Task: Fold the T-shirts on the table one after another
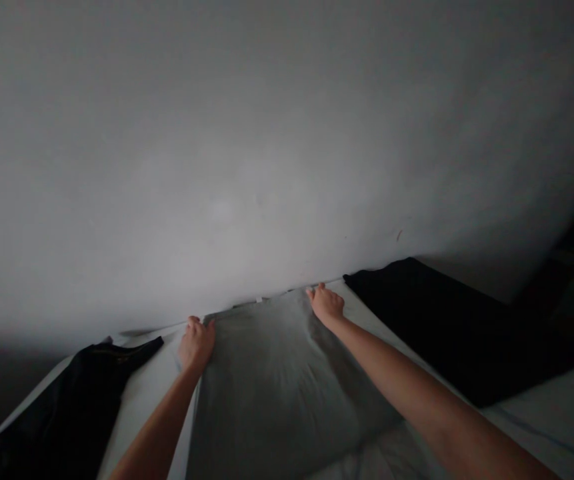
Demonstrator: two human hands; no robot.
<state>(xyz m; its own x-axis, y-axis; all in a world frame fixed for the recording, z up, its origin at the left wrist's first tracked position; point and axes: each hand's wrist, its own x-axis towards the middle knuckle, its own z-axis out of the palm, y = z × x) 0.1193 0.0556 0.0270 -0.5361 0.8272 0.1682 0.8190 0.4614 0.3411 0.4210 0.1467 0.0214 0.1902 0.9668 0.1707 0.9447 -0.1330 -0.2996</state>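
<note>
Garment [261, 380], grey, long axis running wallward; left hand [197, 343], right hand [327, 304] at its far corners, fingers curled, can't tell if clamped. White sheet [141, 393] beneath, dim wall [267, 167].

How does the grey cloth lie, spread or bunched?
Spread: the grey cloth lies mostly flat, lightly wrinkled, its far edge between the left hand and right hand.

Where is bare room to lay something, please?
Bare pale sheet shows lower right, between black cloth and right forearm. Narrower strips part grey cloth from black cloth and dark garment. Crowded: grey cloth's far edge, where left hand and right hand are.
</note>
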